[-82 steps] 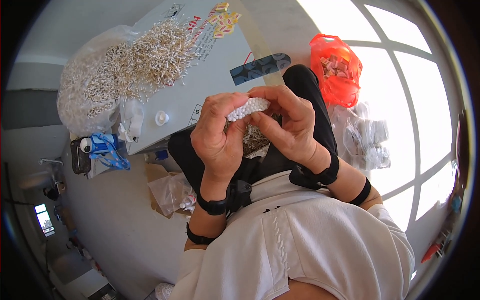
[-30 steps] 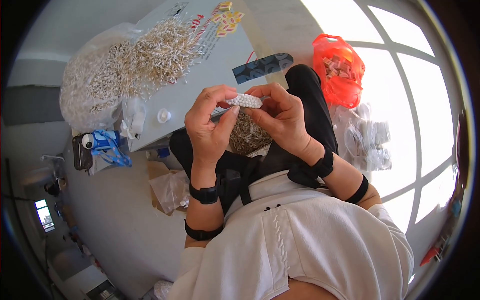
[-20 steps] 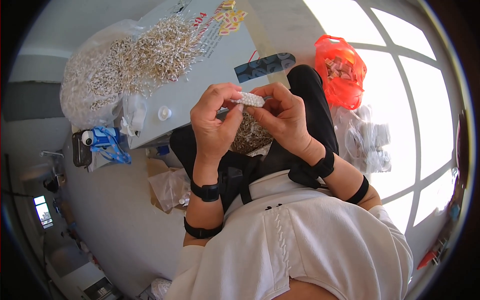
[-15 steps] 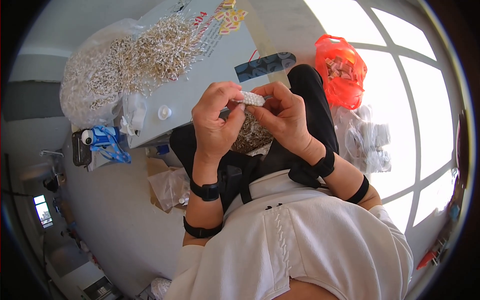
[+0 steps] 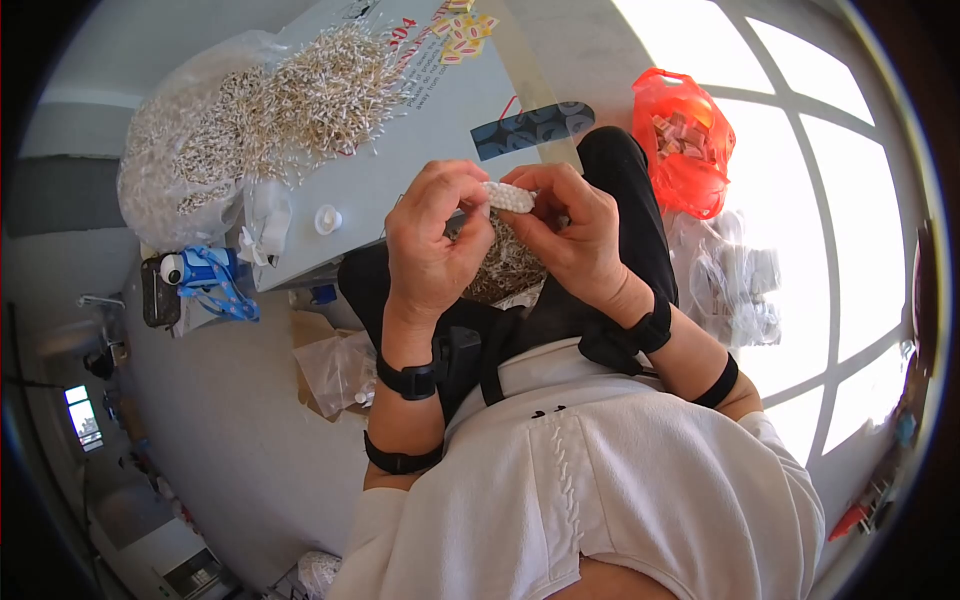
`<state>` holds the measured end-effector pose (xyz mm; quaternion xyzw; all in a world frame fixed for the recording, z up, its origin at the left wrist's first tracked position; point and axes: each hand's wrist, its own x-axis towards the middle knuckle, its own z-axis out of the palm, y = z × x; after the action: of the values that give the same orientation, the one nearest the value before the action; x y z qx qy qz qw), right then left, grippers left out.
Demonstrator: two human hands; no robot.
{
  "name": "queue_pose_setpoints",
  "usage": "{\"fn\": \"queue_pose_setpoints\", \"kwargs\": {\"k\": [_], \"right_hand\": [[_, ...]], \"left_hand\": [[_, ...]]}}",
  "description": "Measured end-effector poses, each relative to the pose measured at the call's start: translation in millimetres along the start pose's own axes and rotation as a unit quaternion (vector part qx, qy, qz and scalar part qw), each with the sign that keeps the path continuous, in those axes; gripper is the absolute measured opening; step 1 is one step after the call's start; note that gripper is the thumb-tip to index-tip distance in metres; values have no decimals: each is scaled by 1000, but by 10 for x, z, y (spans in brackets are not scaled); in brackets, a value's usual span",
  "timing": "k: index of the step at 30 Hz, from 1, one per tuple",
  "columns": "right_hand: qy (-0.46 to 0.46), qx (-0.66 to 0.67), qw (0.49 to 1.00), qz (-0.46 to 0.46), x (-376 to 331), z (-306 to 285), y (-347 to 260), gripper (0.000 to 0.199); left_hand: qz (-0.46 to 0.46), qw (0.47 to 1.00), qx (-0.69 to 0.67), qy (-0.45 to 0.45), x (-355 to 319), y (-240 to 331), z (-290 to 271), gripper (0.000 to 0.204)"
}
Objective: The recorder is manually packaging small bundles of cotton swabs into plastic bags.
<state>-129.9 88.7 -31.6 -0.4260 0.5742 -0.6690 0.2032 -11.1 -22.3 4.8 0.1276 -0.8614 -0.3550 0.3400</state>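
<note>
A tight bundle of cotton swabs [image 5: 510,197] is held up above my lap, its white cotton tips packed together and facing up. The fingers of my left hand [image 5: 438,225] close on its left end. At its right end, my right hand [image 5: 570,218] pinches it between thumb and fingers. The sticks below the tips are mostly hidden by my hands. Under them, between my legs, lies a mass of loose cotton swabs [image 5: 508,265]. On the table to the far left is a large heap of cotton swabs [image 5: 325,95], spilling from a clear plastic bag [image 5: 150,170].
A small white round cap [image 5: 327,220] and a blue patterned strip [image 5: 530,130] lie on the grey table [image 5: 400,150]. Small yellow packets [image 5: 465,38] sit at its far edge. A red bag [image 5: 685,180] and a clear bag [image 5: 735,280] stand right. An open cardboard box [image 5: 310,345] is left.
The bundle has tilted slightly, its right end a little lower. My hands have shifted only slightly and keep hold of it.
</note>
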Motion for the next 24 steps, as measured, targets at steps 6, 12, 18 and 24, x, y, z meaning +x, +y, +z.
{"fn": "queue_pose_setpoints", "kwargs": {"k": [6, 12, 18, 24], "right_hand": [[22, 57, 997, -57, 21, 12, 95, 25], [8, 104, 994, -30, 17, 38, 224, 29], [-2, 195, 980, 36, 20, 45, 343, 30], [-6, 259, 963, 77, 0, 39, 432, 31]], "left_hand": [[-33, 990, -123, 68, 18, 19, 44, 30], [-2, 997, -63, 38, 22, -140, 74, 33], [-47, 984, -169, 29, 34, -243, 160, 31], [-76, 980, -181, 16, -53, -385, 287, 29]]}}
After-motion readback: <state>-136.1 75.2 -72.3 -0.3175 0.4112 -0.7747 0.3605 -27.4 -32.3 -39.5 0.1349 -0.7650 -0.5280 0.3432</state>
